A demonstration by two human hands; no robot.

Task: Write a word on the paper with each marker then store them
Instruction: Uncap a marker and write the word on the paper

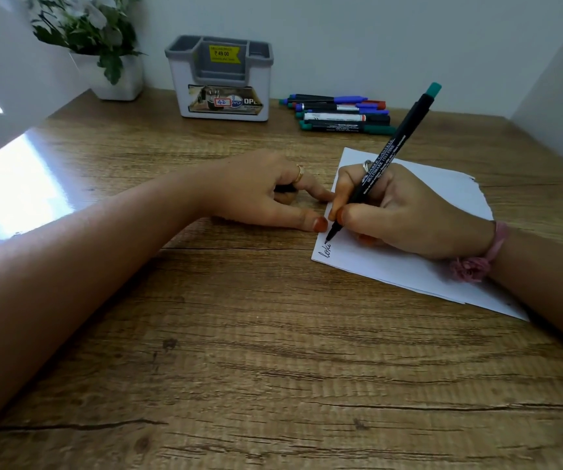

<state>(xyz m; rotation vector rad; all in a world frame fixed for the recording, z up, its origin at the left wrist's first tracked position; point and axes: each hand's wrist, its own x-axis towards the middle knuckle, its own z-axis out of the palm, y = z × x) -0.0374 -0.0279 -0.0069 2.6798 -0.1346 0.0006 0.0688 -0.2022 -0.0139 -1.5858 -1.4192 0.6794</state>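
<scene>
The fingers (pixel 344 215) of the right hand (pixel 409 212) are curled tight round a black Faber-Castell marker (pixel 380 167) with a green end, pinching it low on the barrel just above the tip. The marker tilts away from the person, and its tip touches the white paper (pixel 442 184) at the sheet's left edge, right above a short handwritten word (it reads something like "lota"). The heel of that hand rests on the sheet, with a pink wristband (pixel 476 262) at the wrist.

The left hand (pixel 273 191) lies just left of the paper on the wooden desk (pixel 239 351), its fingertip touching the sheet's edge; its fingers curl round a small dark thing, likely the marker's cap, though most of it is hidden. A gold ring sits on one finger.

Beyond the paper, near the back wall, a row of capped markers (pixel 337 111) lies side by side, blue, red and green. Left of them, well apart from the hands, stands a grey and white desk organiser (pixel 221 79) with a yellow price sticker, and further left a white potted plant (pixel 104 45). The paper's torn right edge is well short of the side wall, and broad bare desk stretches in front of both forearms.
</scene>
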